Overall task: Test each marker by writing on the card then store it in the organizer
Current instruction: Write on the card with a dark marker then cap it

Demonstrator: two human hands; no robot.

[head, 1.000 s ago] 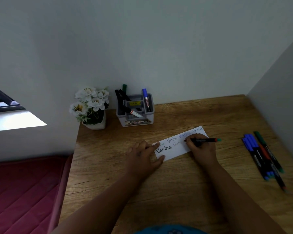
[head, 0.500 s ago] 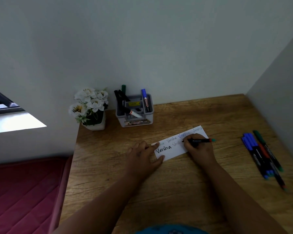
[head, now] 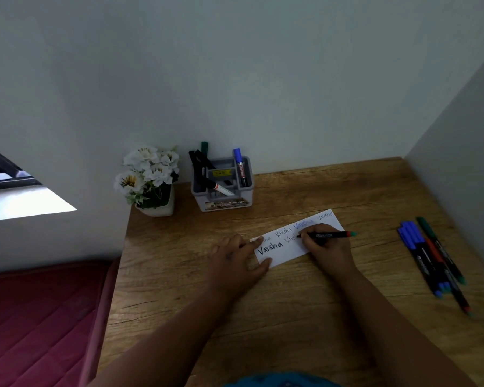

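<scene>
a few markers (head: 207, 169) already stand in the organizer (head: 224, 199) by the wall. the left hand (head: 235, 261) lies flat, pinning the card (head: 288, 247), while the right hand (head: 326, 247) grips a marker (head: 326, 235), writing mid-card. several untested markers (head: 428, 255) wait on the table (head: 291, 317), so roughly half seems left.

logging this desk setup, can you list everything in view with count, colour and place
card: 1, white, desk centre, written on
marker in use: 1, black, tip on card
organizer: 1, grey, desk rear, holding several markers
loose markers: several, blue, green, red, desk right
flower pot: 1, white, left of organizer
desk: 1, wood
mattress: 1, red, lower left
left hand: 1, pressing card's left end
right hand: 1, grip round marker in use
</scene>
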